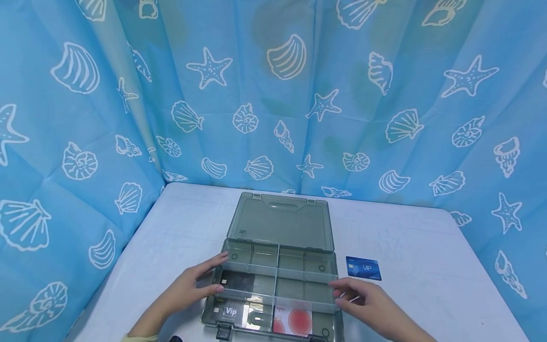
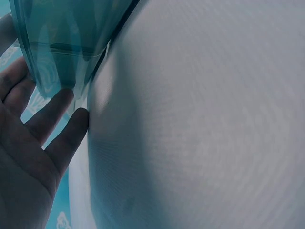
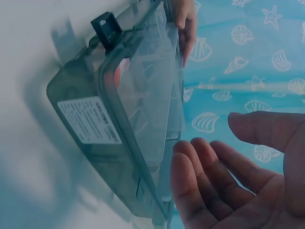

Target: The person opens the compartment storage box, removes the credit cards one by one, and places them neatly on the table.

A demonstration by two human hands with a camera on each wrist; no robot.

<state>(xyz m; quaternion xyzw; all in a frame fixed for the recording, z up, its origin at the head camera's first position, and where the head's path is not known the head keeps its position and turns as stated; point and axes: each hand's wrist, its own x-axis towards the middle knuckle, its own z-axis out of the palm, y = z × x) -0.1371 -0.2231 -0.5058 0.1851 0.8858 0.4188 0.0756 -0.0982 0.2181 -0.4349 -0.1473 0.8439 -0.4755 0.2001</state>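
A grey-green see-through plastic box [image 1: 305, 262] lies on the table with its lid [image 1: 279, 221] folded back, away from me. Clear dividers split it into compartments. A black card [image 1: 239, 283] is in the left middle compartment, a grey Vip card [image 1: 228, 311] in the front left, a white card with red circles [image 1: 295, 319] in the front right. At the box's left side my left hand [image 1: 190, 285] has its fingers spread, thumb over the edge. My right hand [image 1: 363, 301] is beside the right edge, fingers loosely bent and holding nothing, as the right wrist view shows.
A blue VIP card [image 1: 363, 269] lies on the white table [image 1: 410, 247], right of the box. Black latches [image 1: 224, 331] stick out at the box's front. A blue shell-patterned curtain [image 1: 273, 95] hangs behind. A small dark object [image 1: 175, 339] shows at the bottom edge.
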